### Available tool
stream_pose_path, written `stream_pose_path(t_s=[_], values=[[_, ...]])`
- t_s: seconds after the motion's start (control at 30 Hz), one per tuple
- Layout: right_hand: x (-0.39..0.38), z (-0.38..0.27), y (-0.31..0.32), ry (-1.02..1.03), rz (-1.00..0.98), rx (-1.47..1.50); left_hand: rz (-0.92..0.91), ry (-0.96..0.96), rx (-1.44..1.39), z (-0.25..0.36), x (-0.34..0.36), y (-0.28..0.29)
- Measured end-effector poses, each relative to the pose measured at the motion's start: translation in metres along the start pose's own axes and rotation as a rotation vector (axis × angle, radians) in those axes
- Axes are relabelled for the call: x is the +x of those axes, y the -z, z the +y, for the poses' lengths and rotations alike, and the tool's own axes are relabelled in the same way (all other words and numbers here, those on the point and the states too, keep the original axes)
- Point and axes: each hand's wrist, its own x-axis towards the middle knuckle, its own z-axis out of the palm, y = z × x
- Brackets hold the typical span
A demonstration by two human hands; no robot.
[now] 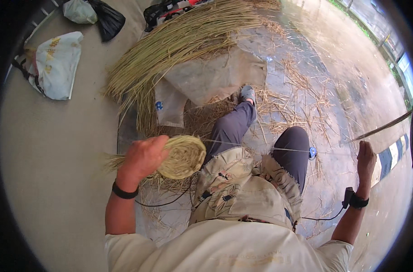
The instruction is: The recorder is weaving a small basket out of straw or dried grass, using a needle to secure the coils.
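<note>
My left hand (145,156) is wrapped round the edge of a small round basket (183,158) of coiled straw, tilted so that its hollow shows. Loose straw ends stick out to the left behind this hand. From the basket's upper rim a thin taut string (260,146) runs across my knees to the far right. There my right hand (366,158) is raised with its fingers closed on the string's other end. The fingertips are small in view, and whether they also hold a needle cannot be made out.
A large bundle of long straw (170,50) lies ahead, partly under a grey sheet (206,77). Straw scraps litter the mat (288,99). White (57,65) and black bags (107,20) lie far left. A striped kerb (390,158) and dark thin pole (383,126) are right.
</note>
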Motion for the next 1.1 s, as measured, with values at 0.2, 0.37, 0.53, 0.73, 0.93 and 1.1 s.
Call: stream_pose_path(t_s=[0.2,0.37,0.53,0.73,0.93,1.1], values=[[0.029,0.155,0.019,-0.585,0.162,1.653,-0.064,-0.019,0.174,-0.004,-0.009,-0.001],[0.017,0.276,0.07,-0.817,0.549,1.209,-0.123,0.13,0.237,-0.052,-0.01,-0.015],[0.01,-0.014,0.012,-0.233,0.033,0.956,-0.048,-0.031,-0.073,0.026,0.014,-0.018],[-0.045,-0.291,-0.068,0.471,-0.726,1.054,-0.136,-0.376,-0.464,0.114,0.06,-0.047],[-0.062,-0.218,-0.102,0.175,-1.281,0.975,-0.122,-0.298,-0.478,0.128,0.06,-0.054],[-0.059,-0.196,-0.086,0.006,-1.22,1.119,-0.071,-0.368,-0.61,0.122,0.064,-0.067]])
